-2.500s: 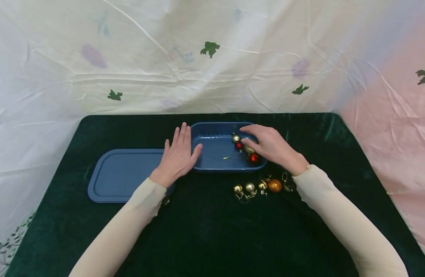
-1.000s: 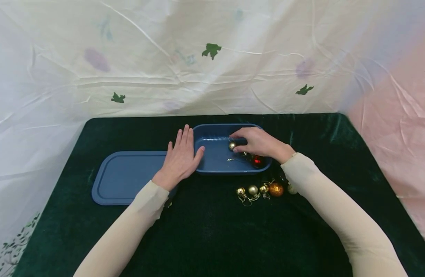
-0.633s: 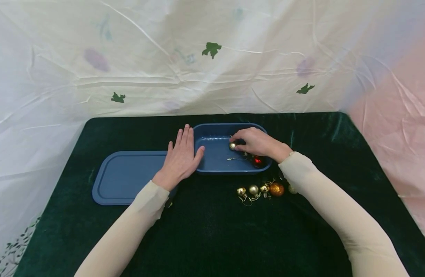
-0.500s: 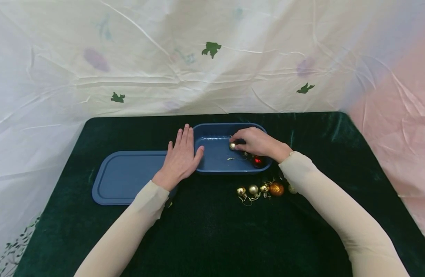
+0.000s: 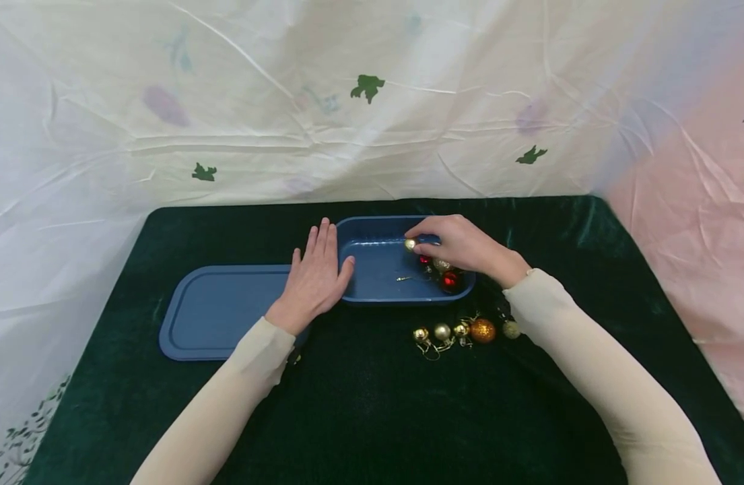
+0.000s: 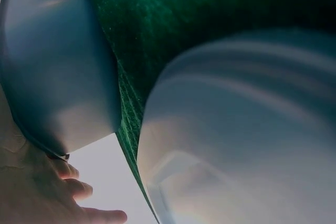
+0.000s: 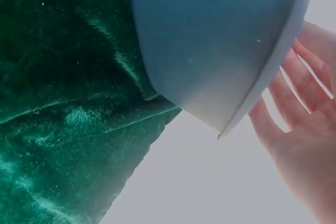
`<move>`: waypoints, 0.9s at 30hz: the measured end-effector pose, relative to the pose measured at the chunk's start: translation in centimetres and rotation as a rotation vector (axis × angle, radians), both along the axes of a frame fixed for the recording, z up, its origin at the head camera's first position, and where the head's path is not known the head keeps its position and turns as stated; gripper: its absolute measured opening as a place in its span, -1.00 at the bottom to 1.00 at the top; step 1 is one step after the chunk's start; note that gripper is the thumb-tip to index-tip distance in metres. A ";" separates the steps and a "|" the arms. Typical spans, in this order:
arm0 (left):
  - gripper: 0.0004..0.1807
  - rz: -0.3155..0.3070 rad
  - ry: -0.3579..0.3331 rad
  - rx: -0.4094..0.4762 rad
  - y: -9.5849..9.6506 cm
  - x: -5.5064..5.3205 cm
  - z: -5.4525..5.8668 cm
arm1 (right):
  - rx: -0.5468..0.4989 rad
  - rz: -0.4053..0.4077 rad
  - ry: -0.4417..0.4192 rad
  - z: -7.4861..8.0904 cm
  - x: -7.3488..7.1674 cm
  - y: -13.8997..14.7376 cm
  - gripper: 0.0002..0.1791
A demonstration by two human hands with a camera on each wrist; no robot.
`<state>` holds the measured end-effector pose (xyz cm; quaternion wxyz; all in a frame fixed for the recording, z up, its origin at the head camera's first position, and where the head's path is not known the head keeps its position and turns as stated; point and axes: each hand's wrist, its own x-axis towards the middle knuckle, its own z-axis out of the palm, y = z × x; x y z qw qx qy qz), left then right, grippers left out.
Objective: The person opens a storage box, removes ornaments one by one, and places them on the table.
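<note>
Right hand [image 5: 465, 244] pinching gold bauble [image 5: 411, 244], left hand [image 5: 312, 277] straight-fingered beside box [image 5: 384, 300]. Looks partway: red bauble [image 5: 450, 281] below right fingers [image 5: 425, 226], row of baubles [image 5: 483, 331] outside.

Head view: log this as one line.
left hand: at left end of blue box | right hand: pinches gold ball | orange ball: outside box | lid: off box

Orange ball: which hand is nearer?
Right. The right hand is beyond the orange ball, over the right end of the box; the left hand is farther, at the box's left end.
</note>
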<state>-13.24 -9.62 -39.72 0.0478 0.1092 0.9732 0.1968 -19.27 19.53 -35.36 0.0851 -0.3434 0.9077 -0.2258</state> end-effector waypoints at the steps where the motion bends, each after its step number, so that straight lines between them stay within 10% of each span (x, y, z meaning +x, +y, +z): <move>1: -0.13 -0.001 0.000 0.004 0.0 0.0 0.0 | -0.006 -0.004 0.005 0.1 0.2 0.1 -0.66; 27: -0.14 -0.002 0.004 0.015 -0.1 0.0 -0.1 | -0.185 -0.117 0.108 0.5 4.9 4.9 -0.63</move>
